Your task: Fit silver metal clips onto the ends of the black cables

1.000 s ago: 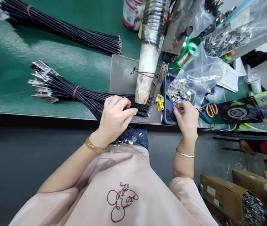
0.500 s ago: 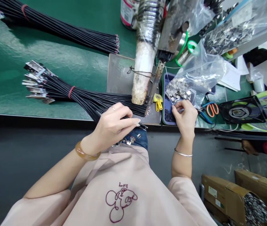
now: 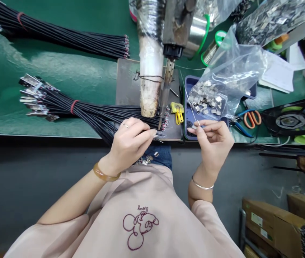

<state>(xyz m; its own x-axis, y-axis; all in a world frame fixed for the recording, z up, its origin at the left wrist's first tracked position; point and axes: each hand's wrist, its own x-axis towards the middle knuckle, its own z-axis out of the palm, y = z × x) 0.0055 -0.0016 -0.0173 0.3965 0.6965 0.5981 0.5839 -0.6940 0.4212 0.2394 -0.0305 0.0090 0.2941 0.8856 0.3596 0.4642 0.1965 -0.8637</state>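
Observation:
My left hand is closed in a pinch at the table's front edge, on a black cable whose end pokes out past the fingertips. Just above those fingertips is the pointed tip of a soldering iron, which hangs down from a mount. Between thumb and fingers my right hand pinches a thin solder wire, over the front of a blue tray. A small pale piece also shows by its fingertips, too small to name. A bundle of black cables lies behind my left hand.
Small metal connector shells fill part of the tray, under a clear plastic bag. Orange-handled pliers and a small fan lie rightward. A white-wrapped tube hangs beside the iron. A yellow clip lies near the tray.
My right hand has lifted slightly and turned, and the solder wire now shows in its fingers. My left hand stays nearly in place, with the cable end now closer to the iron tip.

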